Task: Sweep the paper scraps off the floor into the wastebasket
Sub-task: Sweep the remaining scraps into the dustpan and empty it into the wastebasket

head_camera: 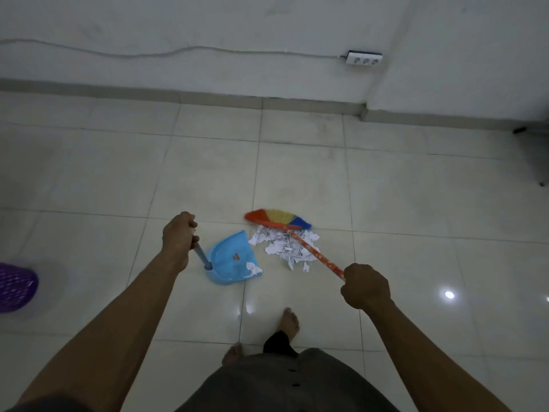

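Where the pale tiled floor (386, 188) meets a white wall (208, 22), the left hand (178, 239) is closed round the handle of the blue dustpan (231, 257) and the right hand (365, 286) round the broom (300, 241) stick. The paper scraps (282, 251) lie just ahead of the right hand, and the purple wastebasket (15, 288) is well left of the left hand.

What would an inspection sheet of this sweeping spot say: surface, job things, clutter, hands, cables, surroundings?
Surface: glossy tiled floor, lamp glare at right.
Job's things: paper scraps piled beside the blue dustpan, a few inside it; broom with multicoloured bristles at the pile's far side; purple wastebasket at left edge.
Clutter: nothing seen.
Hands: left hand grips the dustpan handle; right hand grips the broom handle.
Cables: white cable runs along the wall to a power strip.
Surroundings: baseboard; dark furniture feet at right.
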